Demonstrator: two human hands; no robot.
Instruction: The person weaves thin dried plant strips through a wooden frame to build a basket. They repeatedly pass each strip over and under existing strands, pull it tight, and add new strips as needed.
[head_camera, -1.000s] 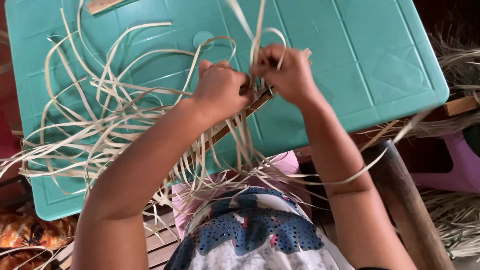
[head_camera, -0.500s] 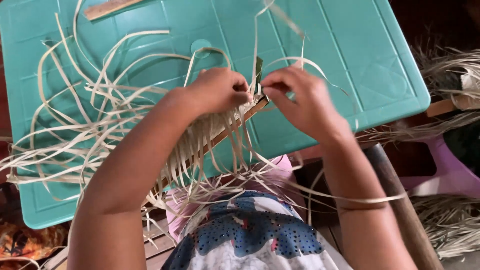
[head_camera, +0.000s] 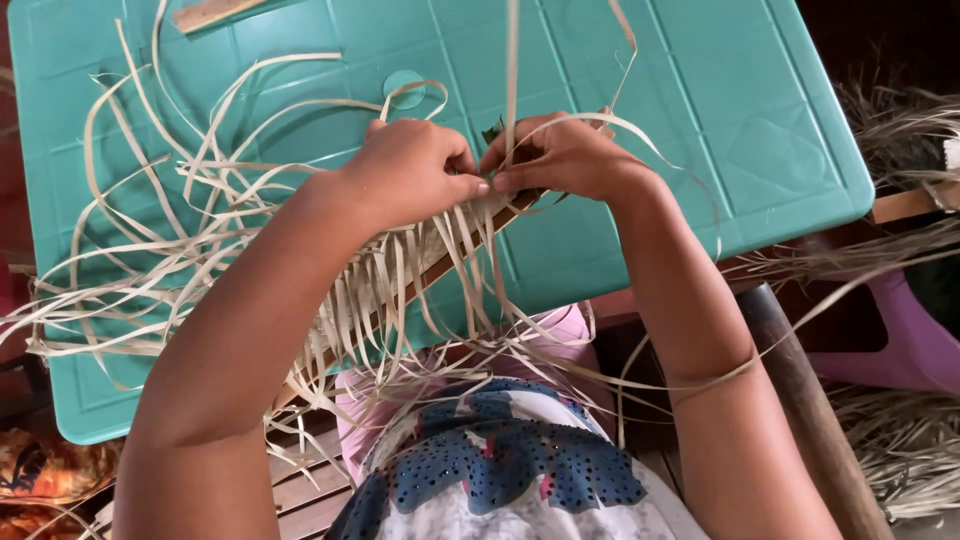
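My left hand (head_camera: 412, 170) and my right hand (head_camera: 565, 155) meet over a teal plastic table (head_camera: 700, 110), fingertips pinched together on pale dried leaf strips (head_camera: 180, 215). The strips are woven along a thin wooden stick (head_camera: 440, 268) that runs diagonally from under my hands down to the lower left. Many loose strip ends (head_camera: 395, 300) hang off the stick toward my lap, and others curl across the table's left half. One strip rises straight up from between my fingers out of the top of the view.
A flat wooden piece (head_camera: 215, 14) lies at the table's far left corner. A dark wooden post (head_camera: 810, 410) stands at my right. A purple plastic object (head_camera: 905, 340) and heaps of dried leaves (head_camera: 905, 125) lie at the right.
My right hand has come leftward to meet the left hand, and both now pinch the strips at the stick. The view has shifted slightly.
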